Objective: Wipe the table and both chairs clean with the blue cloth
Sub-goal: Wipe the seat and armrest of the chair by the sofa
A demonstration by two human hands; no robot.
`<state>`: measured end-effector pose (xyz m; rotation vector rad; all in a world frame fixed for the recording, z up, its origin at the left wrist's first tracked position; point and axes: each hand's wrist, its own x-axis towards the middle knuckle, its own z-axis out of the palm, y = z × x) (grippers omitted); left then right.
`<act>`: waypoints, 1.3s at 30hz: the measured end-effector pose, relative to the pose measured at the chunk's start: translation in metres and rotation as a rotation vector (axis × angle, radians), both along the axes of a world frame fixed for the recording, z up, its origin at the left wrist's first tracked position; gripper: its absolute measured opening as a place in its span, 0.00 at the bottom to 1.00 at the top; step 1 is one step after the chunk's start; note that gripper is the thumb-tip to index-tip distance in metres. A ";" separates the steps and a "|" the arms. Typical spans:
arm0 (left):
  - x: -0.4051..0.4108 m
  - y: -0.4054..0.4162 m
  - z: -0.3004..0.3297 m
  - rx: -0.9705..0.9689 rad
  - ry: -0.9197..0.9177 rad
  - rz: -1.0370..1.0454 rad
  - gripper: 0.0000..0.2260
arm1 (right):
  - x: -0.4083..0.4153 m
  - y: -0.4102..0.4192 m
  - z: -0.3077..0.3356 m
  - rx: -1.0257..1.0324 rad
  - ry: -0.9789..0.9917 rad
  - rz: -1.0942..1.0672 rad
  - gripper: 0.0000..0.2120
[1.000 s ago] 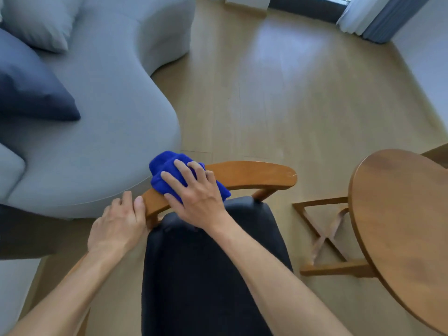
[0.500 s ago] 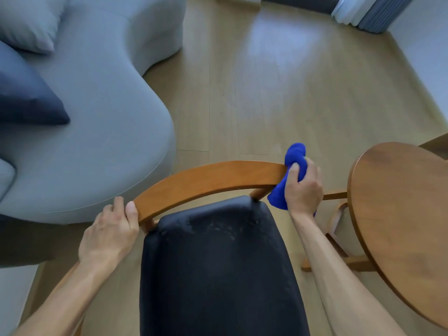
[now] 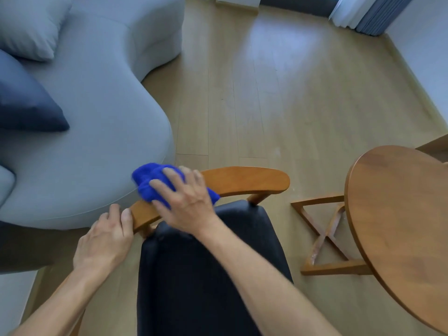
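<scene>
Wiping the chair's backrest [image 3: 242, 181], the right hand [image 3: 186, 202] presses spread fingers on the blue cloth [image 3: 148, 180] at its nine-o'clock end while the left hand [image 3: 106, 236] grips that end; next, probably a sweep toward three o'clock.

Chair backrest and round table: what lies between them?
Head view: between the wooden backrest and the round table lie bare wood floor and the table's crossed base.

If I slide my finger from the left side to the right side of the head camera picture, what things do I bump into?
Dark blue pillow → grey sofa → left hand gripping the chair's wooden backrest → blue cloth under the right hand → free end of the backrest → round wooden table.
</scene>
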<state>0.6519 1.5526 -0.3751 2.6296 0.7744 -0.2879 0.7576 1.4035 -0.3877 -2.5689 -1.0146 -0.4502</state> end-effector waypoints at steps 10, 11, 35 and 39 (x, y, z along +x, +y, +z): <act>0.003 0.000 -0.001 0.000 -0.005 -0.006 0.13 | 0.067 -0.150 0.002 0.122 0.140 -0.818 0.19; 0.003 0.000 -0.002 0.002 -0.007 -0.013 0.13 | 0.065 -0.135 0.001 0.123 0.120 -0.844 0.19; 0.002 0.002 -0.003 0.015 -0.020 -0.018 0.19 | 0.059 -0.108 0.001 -0.047 0.109 -0.781 0.19; 0.001 0.002 -0.002 0.019 -0.023 -0.019 0.19 | 0.033 -0.040 0.003 -0.065 0.067 -0.643 0.18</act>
